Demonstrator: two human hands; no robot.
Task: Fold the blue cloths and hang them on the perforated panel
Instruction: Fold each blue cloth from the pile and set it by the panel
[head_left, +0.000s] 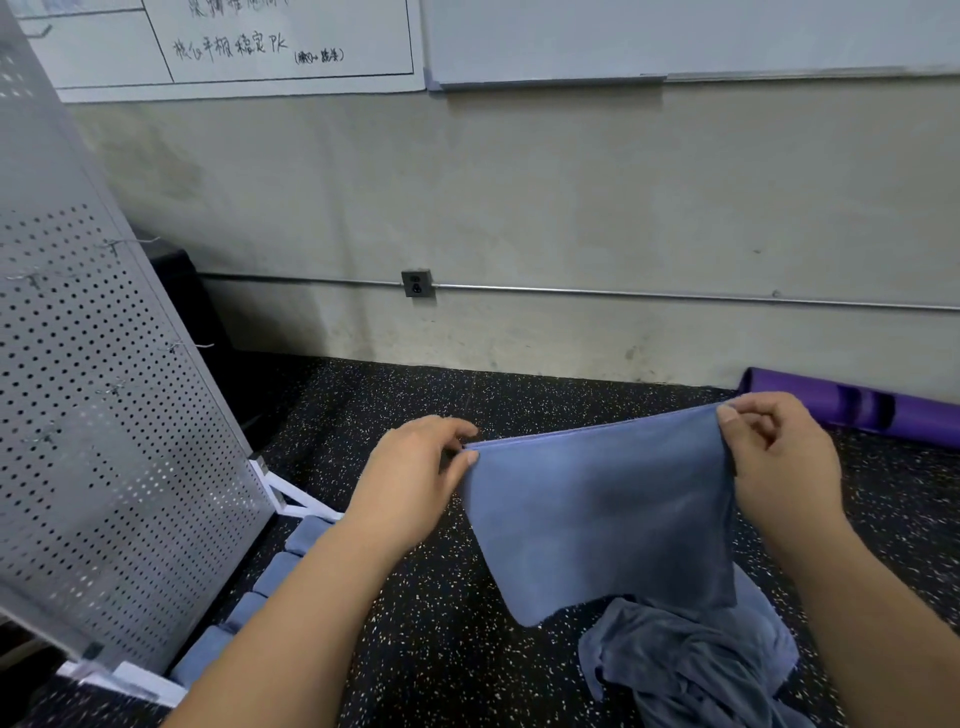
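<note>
Now: blue cloth held up over the speckled floor

Through the head camera I see my left hand (415, 467) and right hand (779, 457) each pinching a top corner of a blue cloth (597, 519). It hangs stretched between them above the black speckled floor (441, 639). Below it, at the lower right, a crumpled heap of blue cloths (691, 670) lies on the floor. The perforated panel (104, 441) stands tilted at the left on a white frame (296, 496), with wire hooks (117, 247) sticking out of it. A row of small blue bundles (270, 577) lines its foot. Behind runs a stained beige wall (519, 208) carrying a metal conduit (675, 295) and a grey outlet (416, 283), with a whiteboard (675, 36) above. A purple rolled mat (857, 410) lies at the wall's base on the right.
</note>
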